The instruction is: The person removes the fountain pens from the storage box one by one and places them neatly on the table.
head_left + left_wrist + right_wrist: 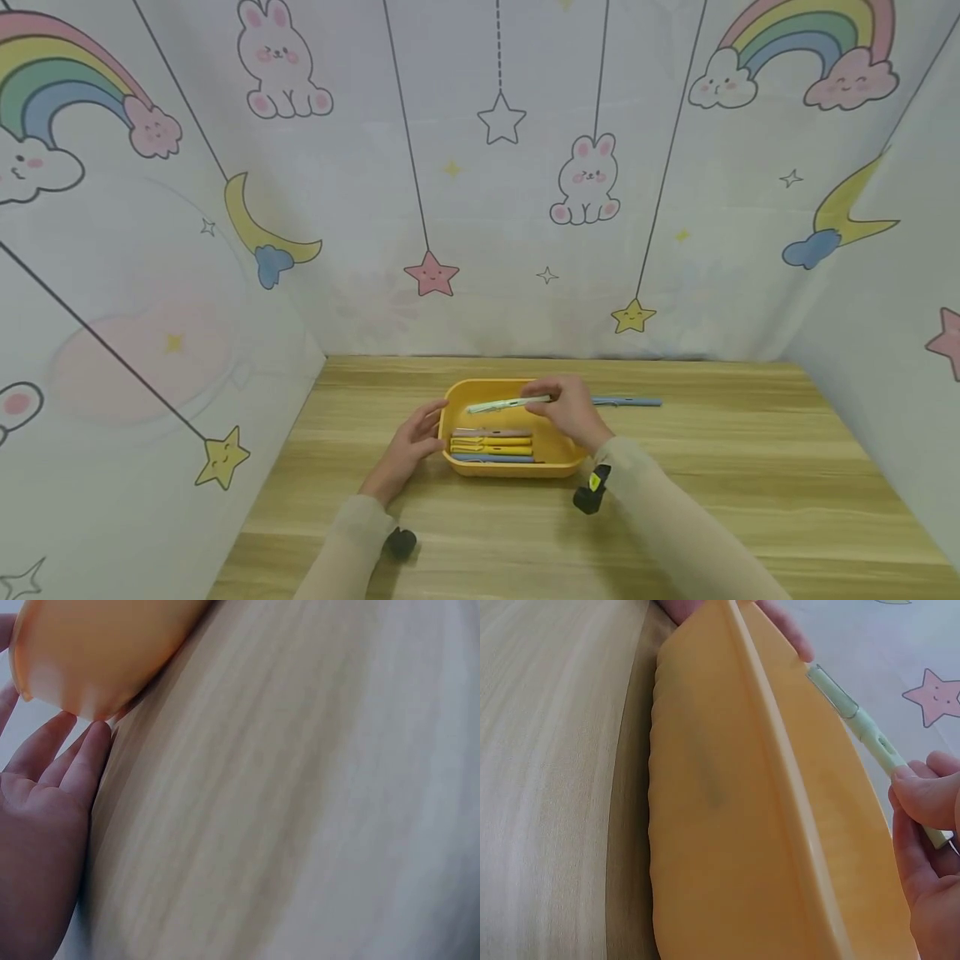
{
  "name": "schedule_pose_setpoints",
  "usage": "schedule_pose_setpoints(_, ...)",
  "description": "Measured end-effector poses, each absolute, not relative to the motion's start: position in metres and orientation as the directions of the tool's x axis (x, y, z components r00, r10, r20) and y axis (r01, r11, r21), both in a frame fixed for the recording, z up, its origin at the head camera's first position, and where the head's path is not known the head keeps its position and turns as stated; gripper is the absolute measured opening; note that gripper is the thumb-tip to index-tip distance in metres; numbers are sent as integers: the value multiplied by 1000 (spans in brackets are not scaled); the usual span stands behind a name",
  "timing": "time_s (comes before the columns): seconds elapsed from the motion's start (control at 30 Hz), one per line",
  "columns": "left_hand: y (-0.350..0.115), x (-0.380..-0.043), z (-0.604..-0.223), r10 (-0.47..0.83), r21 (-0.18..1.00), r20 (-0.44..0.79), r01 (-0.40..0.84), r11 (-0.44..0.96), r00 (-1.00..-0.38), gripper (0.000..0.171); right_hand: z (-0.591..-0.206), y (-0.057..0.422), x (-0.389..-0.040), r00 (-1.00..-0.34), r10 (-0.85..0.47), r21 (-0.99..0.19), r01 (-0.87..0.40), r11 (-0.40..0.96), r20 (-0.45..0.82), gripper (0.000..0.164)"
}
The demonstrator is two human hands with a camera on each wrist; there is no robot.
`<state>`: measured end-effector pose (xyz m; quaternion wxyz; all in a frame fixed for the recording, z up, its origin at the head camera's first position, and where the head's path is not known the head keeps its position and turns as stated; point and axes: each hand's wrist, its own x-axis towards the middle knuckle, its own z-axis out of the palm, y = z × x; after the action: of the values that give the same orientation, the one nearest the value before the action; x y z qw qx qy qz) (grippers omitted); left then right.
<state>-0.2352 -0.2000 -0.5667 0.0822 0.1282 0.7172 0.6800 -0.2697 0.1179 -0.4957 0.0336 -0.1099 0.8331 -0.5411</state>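
Note:
Between thumb and fingers, my right hand [567,410] pinches a pale green pen [864,729] above the yellow tray [517,472]. The pen lies nearly level in the head view, its clip end pointing left. My left hand [406,450] has its fingers spread against the tray's left end; the left wrist view shows the fingertips [96,733] right at the tray wall. Inside the tray, along its near side, several pens lie side by side: a pinkish one [491,433], yellow pens [491,446] and a blue one [491,458].
A blue pen [630,402] lies on the wood-grain table [712,500] just right of the tray, partly behind my right hand. A white curtain [510,317] printed with stars and bunnies hangs along the back and both sides. Each wrist wears a black device [592,492].

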Motion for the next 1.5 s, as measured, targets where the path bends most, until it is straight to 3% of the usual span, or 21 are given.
schedule_pose_setpoints(0.73, -199, -234, -562, 297, 996, 55, 72, 46, -953, 66, -496, 153, -269, -956, -241, -926, -238, 293, 169, 24)
schedule_pose_setpoints(1.07, -200, -233, -563, 298, 996, 55, 72, 45, -953, 66, -496, 171, -267, -976, -185, -936, -169, 308, 115, 25)
schedule_pose_setpoints(1.5, -199, -234, -564, 296, 996, 45, 65, 57, -954, 66, -502, 204, -267, -979, -152, -928, -181, 326, 137, 30)
